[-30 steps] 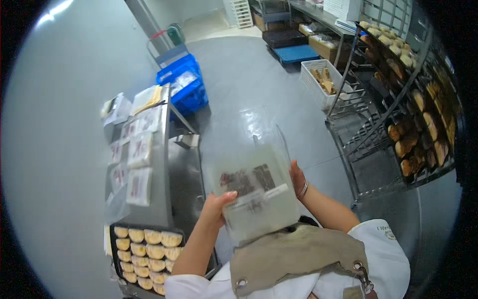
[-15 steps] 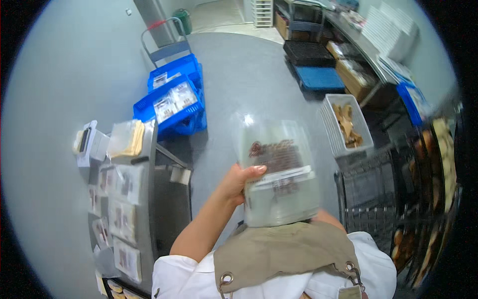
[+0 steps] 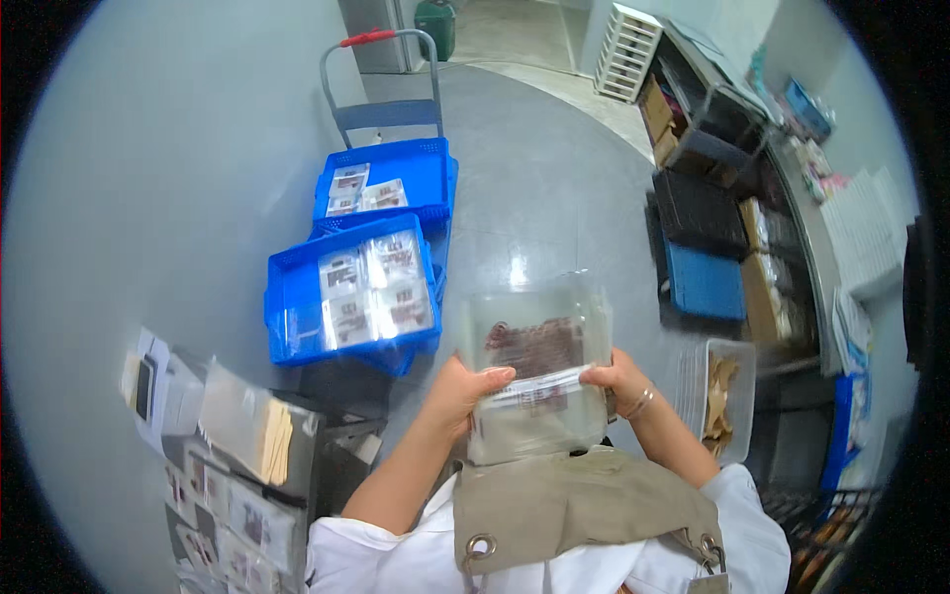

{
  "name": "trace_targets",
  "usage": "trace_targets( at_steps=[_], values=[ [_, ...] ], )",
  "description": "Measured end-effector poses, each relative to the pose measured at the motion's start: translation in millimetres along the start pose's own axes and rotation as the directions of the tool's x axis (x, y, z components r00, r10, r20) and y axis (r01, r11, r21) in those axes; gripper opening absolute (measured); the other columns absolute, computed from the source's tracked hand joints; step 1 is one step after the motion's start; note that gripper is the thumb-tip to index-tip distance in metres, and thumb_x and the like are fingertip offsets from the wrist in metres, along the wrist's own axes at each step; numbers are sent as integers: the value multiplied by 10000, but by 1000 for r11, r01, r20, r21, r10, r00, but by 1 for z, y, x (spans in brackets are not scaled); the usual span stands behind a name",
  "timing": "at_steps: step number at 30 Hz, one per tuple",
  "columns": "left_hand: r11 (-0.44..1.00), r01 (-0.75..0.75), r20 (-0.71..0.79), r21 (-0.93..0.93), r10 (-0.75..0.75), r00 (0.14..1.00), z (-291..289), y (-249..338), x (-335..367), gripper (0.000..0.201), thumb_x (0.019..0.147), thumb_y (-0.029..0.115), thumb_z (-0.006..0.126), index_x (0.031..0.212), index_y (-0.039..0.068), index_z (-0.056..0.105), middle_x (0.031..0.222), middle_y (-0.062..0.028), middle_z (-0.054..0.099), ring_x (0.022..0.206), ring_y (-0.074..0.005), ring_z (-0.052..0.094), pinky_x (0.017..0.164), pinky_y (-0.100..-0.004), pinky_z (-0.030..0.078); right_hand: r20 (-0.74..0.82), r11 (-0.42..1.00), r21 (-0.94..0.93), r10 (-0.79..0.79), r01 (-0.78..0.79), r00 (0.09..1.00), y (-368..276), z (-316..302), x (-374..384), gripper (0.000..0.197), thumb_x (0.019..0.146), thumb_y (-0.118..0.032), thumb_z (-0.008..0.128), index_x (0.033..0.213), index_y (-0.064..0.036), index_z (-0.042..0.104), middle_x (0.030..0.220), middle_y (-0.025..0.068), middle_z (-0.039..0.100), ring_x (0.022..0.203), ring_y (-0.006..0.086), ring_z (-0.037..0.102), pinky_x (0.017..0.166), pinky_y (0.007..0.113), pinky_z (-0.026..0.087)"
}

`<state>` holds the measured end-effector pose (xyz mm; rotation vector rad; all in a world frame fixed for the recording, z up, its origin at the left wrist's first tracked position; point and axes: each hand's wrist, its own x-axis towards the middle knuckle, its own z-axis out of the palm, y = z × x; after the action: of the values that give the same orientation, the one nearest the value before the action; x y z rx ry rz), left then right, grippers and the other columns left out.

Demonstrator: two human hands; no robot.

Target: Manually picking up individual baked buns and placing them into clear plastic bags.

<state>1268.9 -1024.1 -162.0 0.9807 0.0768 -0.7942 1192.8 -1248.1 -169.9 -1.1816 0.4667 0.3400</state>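
In front of my apron I carry a stack of clear plastic packages (image 3: pixel 539 421) with dark red print and a white label strip. My left hand (image 3: pixel 473 388) grips its left edge, the thumb lying on top. On the opposite edge my right hand (image 3: pixel 618 384) is closed too, thumb over the label, a bracelet on that wrist. The fingers under the stack are hidden. Ahead to the left, a blue crate (image 3: pixel 297 332) holds several similar flat packages (image 3: pixel 374 282). Behind it stands another blue crate (image 3: pixel 421 163) with a few more packages.
A platform trolley handle (image 3: pixel 391 114) rises behind the crates. At the left, a metal table bears labelled packages (image 3: pixel 252 520) and a small white device (image 3: pixel 163 386). To the right are a white bin (image 3: pixel 747 396) with brown pieces, a blue platform (image 3: pixel 705 282) and a long counter (image 3: pixel 807 233).
My view has swung left, so the blue crates sit nearer the middle. My right hand has come into sight on the stack's right edge; my left hand keeps its grip.
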Motion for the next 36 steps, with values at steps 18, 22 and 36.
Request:
trace_targets(
  at_steps=[18, 22, 36],
  values=[
    [805, -370, -468, -464, 132, 874, -47, 126, 420, 362, 746, 87, 630, 1063, -5, 480, 1020, -78, 539, 947, -189, 517, 815, -346, 436, 541, 227, -835, 179, 501, 821, -356, 11, 524, 479, 597, -125, 621, 1033, 12, 479, 863, 127, 586, 784, 210, 567, 709, 318, 455],
    [464, -609, -655, -643, 79, 752, -70, 122, 500, 325, 779, 104, 593, 1060, -14, 476, 1051, -94, 508, 996, -207, 483, 875, -360, 385, 688, 71, -597, 557, 799, 465, -363, 82, 657, 473, 570, -169, 641, 985, 7, 499, 822, 188, 583, 770, 279, 578, 707, 336, 449],
    [65, -857, -783, -512, -447, 433, -216, 86, 707, 353, 750, 73, 619, 1051, -24, 461, 949, -117, 544, 879, -256, 554, 768, -397, 460, 128, -148, -579, 955, 802, 269, -168, 161, 965, 489, 547, -177, 648, 972, 28, 519, 958, 166, 581, 905, 248, 557, 742, 318, 445]
  ],
)
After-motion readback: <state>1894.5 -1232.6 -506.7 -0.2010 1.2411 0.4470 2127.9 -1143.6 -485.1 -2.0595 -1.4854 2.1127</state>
